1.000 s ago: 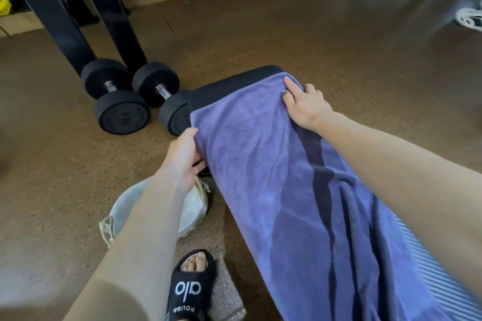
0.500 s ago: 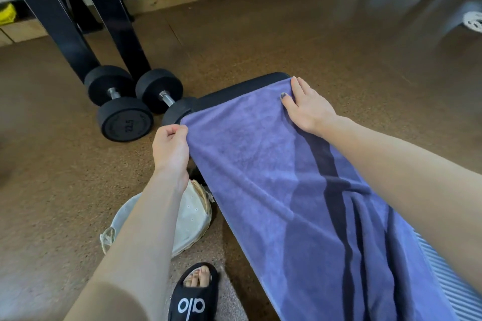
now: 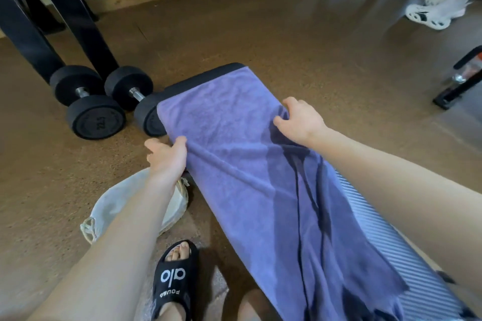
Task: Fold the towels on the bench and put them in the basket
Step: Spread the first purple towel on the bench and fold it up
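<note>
A purple towel (image 3: 234,154) lies lengthwise along the black bench (image 3: 208,77), whose far end shows beyond the cloth. My left hand (image 3: 167,157) pinches the towel's left edge about a third of the way down from its far end. My right hand (image 3: 300,122) grips the right edge at the same level, bunching the cloth into folds. A striped grey towel or mat (image 3: 407,250) lies under the purple one at the lower right. The pale fabric basket (image 3: 117,206) sits on the floor left of the bench, partly hidden by my left forearm.
Two black dumbbells (image 3: 96,112) lie on the floor by the bench's far left corner, under a black rack leg (image 3: 78,15). Another person's white shoes (image 3: 433,13) stand at the far right. My foot in a black slide (image 3: 174,279) is beside the basket.
Both hands slid back from the towel's far corners toward me along its edges and closed on the cloth, which now wrinkles between them. Another person's feet came into view.
</note>
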A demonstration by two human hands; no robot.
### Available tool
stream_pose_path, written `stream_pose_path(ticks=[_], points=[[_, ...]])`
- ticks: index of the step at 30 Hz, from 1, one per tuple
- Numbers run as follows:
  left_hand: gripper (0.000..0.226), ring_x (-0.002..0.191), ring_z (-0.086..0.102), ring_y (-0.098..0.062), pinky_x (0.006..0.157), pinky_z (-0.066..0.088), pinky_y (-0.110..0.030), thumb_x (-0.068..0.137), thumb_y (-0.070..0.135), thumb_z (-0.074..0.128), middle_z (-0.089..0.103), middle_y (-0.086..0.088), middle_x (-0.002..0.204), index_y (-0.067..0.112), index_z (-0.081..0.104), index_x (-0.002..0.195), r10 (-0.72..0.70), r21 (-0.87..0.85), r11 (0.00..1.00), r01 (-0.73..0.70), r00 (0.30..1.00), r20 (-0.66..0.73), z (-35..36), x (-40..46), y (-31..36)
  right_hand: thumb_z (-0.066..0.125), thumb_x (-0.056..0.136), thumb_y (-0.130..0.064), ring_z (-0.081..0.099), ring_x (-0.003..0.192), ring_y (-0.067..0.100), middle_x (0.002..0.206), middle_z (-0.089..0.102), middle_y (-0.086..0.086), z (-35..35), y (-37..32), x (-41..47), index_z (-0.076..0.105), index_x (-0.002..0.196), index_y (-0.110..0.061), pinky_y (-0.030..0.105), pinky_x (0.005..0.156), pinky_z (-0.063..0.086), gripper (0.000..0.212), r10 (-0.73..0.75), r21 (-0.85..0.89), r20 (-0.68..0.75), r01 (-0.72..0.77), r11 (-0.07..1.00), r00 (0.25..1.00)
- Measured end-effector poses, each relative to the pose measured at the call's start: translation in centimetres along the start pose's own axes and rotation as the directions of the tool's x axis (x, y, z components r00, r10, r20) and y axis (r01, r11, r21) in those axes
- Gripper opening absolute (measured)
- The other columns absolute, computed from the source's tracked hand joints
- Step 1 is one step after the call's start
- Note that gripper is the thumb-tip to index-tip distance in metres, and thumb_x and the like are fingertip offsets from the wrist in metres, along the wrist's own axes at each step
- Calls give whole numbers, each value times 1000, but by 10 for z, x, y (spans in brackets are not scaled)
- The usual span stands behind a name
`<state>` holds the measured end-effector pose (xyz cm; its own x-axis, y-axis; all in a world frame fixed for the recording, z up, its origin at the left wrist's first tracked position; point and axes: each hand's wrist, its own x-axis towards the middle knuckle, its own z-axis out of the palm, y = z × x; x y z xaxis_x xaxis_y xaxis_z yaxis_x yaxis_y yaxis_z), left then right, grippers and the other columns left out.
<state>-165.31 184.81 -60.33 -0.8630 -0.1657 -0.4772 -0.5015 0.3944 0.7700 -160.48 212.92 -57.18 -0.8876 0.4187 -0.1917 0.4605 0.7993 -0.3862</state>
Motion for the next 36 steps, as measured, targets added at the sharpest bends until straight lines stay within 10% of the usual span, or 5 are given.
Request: stream_pose_path(ticks=[5, 10, 19, 28, 36], points=[[56, 121, 40, -39, 99, 35, -50, 91, 41, 65, 37, -14, 133, 15, 40, 135, 601, 595, 578, -558, 785, 153, 10, -107, -8, 59, 90, -26, 56, 111, 37, 115, 56, 17, -36, 55, -95, 53, 117, -8, 38, 87, 47, 33, 66, -131, -15, -67, 989, 998], [42, 102, 43, -29, 86, 41, -43, 90, 58, 56, 38, -2, 107, 21, 40, 102, 581, 509, 87, -856, 459, 672, 26, -215, -40, 71, 81, -27, 60, 53, 28, 65, 61, 14, -52, 88, -174, 58, 81, 0, 30, 47, 53, 30, 270, -118, 404, -243, 963, 874], [77, 122, 37, -27, 104, 35, -39, 76, 88, 24, 37, -2, 114, 21, 43, 108, 294, 519, 203, -830, 557, 776, 38, -271, -81, 58, 83, -5, 53, 55, 26, 68, 55, 13, -39, 100, -221, 59, 74, -4, 25, 41, 48, 9, 236, 77, 375, -283, 956, 897], [100, 153, -3, -25, 121, 13, -56, 80, 83, 46, 1, -7, 166, 25, 17, 156, 231, 545, -98, -833, 514, 826, 16, -260, -104, 42, 92, -4, 57, 102, 36, 108, 58, 18, -53, 134, -213, 54, 106, -12, 32, 77, 39, 20, 303, 94, -41, -298, 950, 952], [102, 152, 6, -29, 121, 13, -54, 77, 85, 47, 12, -12, 162, 25, 18, 155, 286, 582, -78, -809, 541, 791, 0, -244, -91, 54, 97, -19, 56, 115, 42, 127, 56, 23, -45, 155, -220, 48, 127, -7, 44, 93, 48, 33, 350, 5, -109, -352, 936, 930]])
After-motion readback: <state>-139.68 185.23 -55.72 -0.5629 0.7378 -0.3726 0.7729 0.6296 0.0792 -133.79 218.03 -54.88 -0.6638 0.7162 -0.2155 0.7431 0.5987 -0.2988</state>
